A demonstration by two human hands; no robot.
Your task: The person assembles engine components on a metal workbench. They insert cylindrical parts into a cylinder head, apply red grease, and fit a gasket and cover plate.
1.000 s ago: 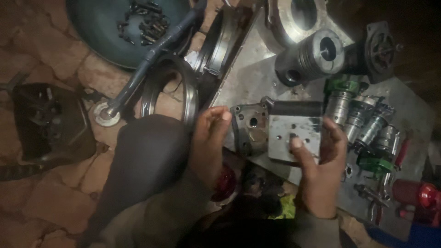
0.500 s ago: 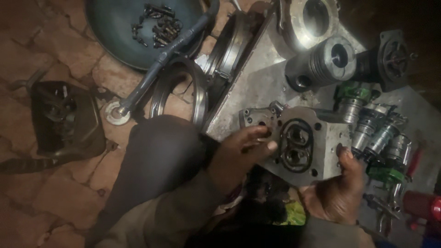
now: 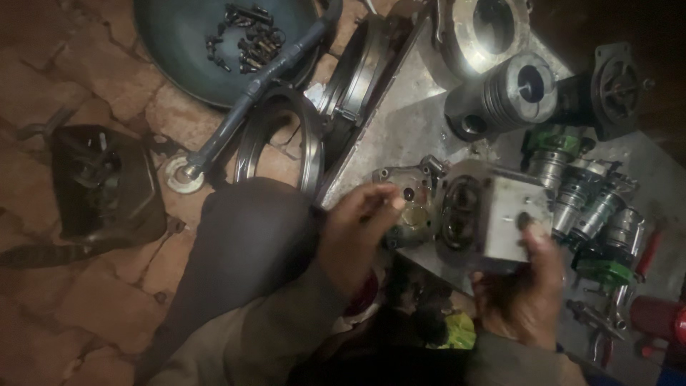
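The right hand (image 3: 525, 300) is gripping a grey metal pump housing (image 3: 493, 214) from below, at about five o'clock of the block, with the thumb pressing flat against its smooth side face near a small hole. The housing is sitting tilted on edge, its open figure-eight bore facing nine o'clock toward the other hand. The left hand (image 3: 357, 229) is reaching in from eight o'clock, fingers (image 3: 382, 200) pinching narrowly at a small dark part just beside the bore; whether it is actually clamping that part cannot be told in the dim light. A flat cover plate (image 3: 407, 182) is lying just at ten o'clock of the housing, touching or nearly touching it.

All of this is resting over a grey metal sheet (image 3: 407, 129). At three o'clock of the housing, a row of cylindrical valve cartridges (image 3: 586, 207) is lying side by side. At twelve o'clock, a grooved piston (image 3: 511, 89) is sitting on its side. Further off at ten o'clock, a round dark pan (image 3: 179, 50) is holding loose bolts (image 3: 243, 39), with a long wrench (image 3: 250, 93) leaning across its rim.
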